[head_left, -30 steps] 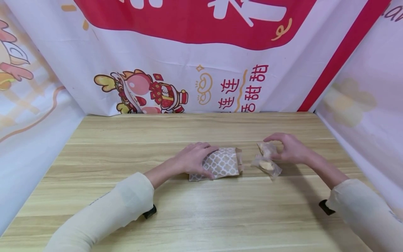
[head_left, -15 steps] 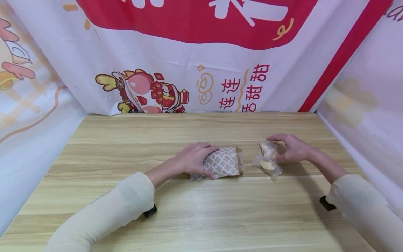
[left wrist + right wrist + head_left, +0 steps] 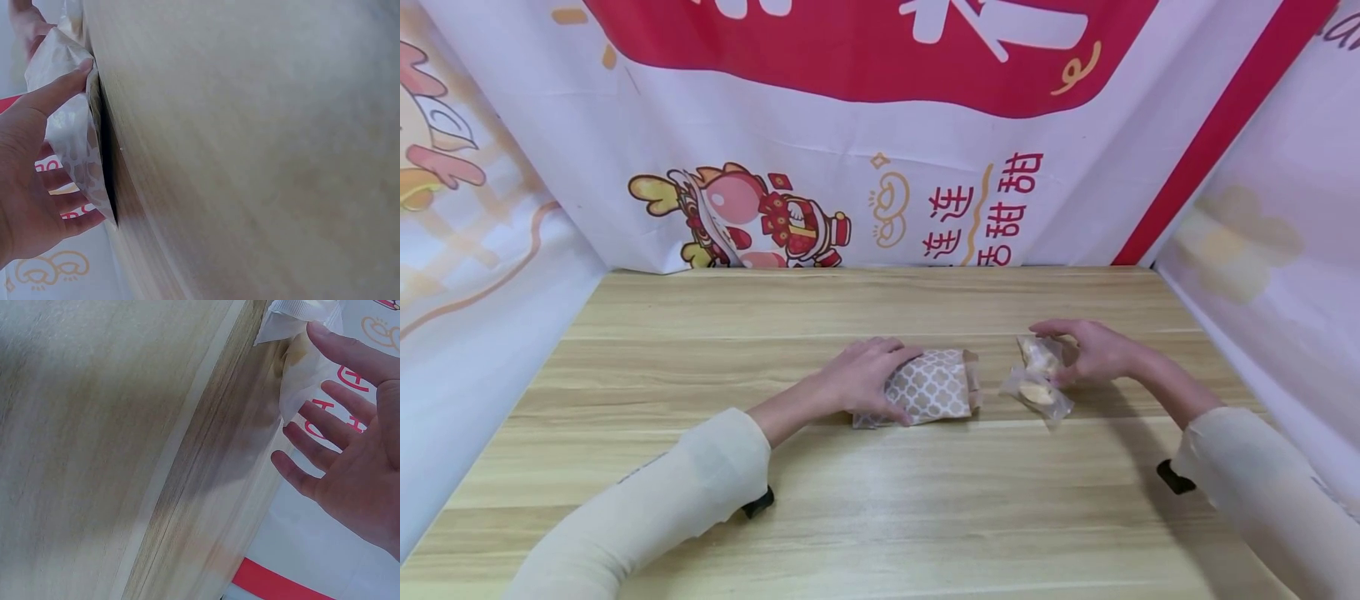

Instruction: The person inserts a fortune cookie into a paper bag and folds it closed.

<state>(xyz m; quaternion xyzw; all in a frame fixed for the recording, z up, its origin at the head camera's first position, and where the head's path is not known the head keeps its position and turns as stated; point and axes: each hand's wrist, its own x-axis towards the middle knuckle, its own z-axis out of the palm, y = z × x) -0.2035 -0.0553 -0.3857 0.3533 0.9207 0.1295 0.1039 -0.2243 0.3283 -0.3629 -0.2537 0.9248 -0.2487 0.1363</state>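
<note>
White cloth [image 3: 857, 75]: hangs behind the paper bag and off to both sides of it, with a big red shape, red writing and a cartoon.
Worktop [image 3: 880, 517]: light wood with stripes, under the paper bag and all around it.
Sleeves [image 3: 655, 508]: pale cream, one on each arm, closer to the person than the paper bag.
Paper bag [image 3: 931, 385]: brown with a white pattern, lying down on the worktop.
Left hand [image 3: 867, 375]: on the left end of the paper bag, holding it, thumb on the near edge and fingers on the far side.
Right hand [image 3: 1097, 350]: well right of the paper bag, fingers loose and spread apart, thumb touching a packet.
Near packet [image 3: 1037, 393]: see-through, something pale inside, just right of the paper bag.
Far packet [image 3: 1040, 357]: much the same, right of the paper bag's far corner.
</note>
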